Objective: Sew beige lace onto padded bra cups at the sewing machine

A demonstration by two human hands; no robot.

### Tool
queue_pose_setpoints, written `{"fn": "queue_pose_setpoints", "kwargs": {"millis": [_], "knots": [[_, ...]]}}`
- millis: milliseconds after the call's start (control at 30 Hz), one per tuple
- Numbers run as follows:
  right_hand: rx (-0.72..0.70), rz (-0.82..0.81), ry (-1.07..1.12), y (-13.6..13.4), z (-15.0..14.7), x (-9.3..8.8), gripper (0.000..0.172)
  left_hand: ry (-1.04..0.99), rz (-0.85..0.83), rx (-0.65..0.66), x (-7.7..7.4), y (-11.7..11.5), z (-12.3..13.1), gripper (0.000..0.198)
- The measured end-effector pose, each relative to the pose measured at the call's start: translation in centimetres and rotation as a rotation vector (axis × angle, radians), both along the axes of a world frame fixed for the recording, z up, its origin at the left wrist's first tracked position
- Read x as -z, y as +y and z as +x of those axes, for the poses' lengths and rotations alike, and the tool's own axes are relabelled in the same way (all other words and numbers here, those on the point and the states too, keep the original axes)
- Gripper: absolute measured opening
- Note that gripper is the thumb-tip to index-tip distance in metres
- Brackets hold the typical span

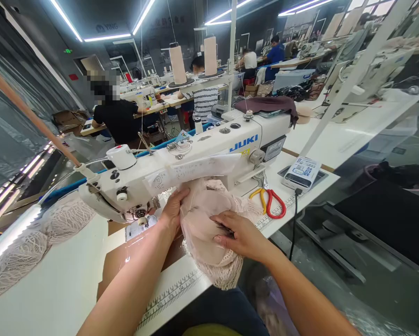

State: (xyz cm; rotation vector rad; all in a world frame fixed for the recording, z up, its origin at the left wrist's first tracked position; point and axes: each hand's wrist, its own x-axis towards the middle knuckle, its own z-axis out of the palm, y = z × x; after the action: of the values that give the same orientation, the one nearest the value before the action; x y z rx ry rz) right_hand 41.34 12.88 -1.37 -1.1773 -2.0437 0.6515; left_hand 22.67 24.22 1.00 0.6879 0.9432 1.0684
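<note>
A pale beige lace-edged garment with moulded cups, like a bra [204, 210], is bunched at the front edge of the sewing table. My left hand [172, 210] is closed on its left side, with the thumb on top of the fabric. Over the right cup is my right hand [239, 235], fingers curled around small dark thread snips [224, 228], mostly hidden by the hand. Scalloped lace [226, 275] hangs over the table edge. Behind the garment stands a white sewing machine [202, 144], its needle area left of my left hand.
Red-and-yellow-handled scissors [275, 204] lie right of the garment. A white boxed device [302, 171] with a cable sits farther right. Beige lace pieces [69, 217] lie at left. A printed ruler [174, 291] runs along the table edge. Several people work at machines behind.
</note>
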Motion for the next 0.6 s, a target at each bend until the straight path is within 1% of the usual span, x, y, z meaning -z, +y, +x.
{"fn": "queue_pose_setpoints", "kwargs": {"millis": [100, 167, 233, 333, 400, 467, 533, 600], "knots": [[0.124, 0.001, 0.055, 0.4, -0.4, 0.6, 0.037, 0.080, 0.199, -0.190, 0.5, 0.8, 0.1, 0.031], [0.236, -0.018, 0.074, 0.6, -0.7, 1.2, 0.032, 0.170, 0.264, -0.252, 1.0, 1.4, -0.1, 0.029], [0.311, -0.046, 0.075, 0.7, -0.9, 1.5, 0.026, 0.258, 0.285, -0.245, 1.4, 1.7, -0.5, 0.027], [0.333, -0.093, 0.096, 0.8, -1.0, 1.4, 0.022, 0.355, 0.309, -0.156, 1.5, 1.5, -1.4, 0.025], [0.327, -0.122, 0.117, 0.8, -1.2, 1.0, 0.025, 0.424, 0.336, -0.102, 1.3, 0.8, -2.2, 0.028], [0.306, -0.141, 0.142, 0.9, -1.5, 0.6, 0.026, 0.525, 0.359, -0.099, 1.1, -0.4, -3.1, 0.037], [0.273, -0.164, 0.169, 1.1, -2.1, 0.4, 0.022, 0.644, 0.370, -0.119, 1.3, -1.7, -3.8, 0.046], [0.236, -0.183, 0.201, 1.3, -2.8, 0.4, 0.017, 0.745, 0.368, -0.084, 1.5, -2.7, -4.2, 0.050]]}}
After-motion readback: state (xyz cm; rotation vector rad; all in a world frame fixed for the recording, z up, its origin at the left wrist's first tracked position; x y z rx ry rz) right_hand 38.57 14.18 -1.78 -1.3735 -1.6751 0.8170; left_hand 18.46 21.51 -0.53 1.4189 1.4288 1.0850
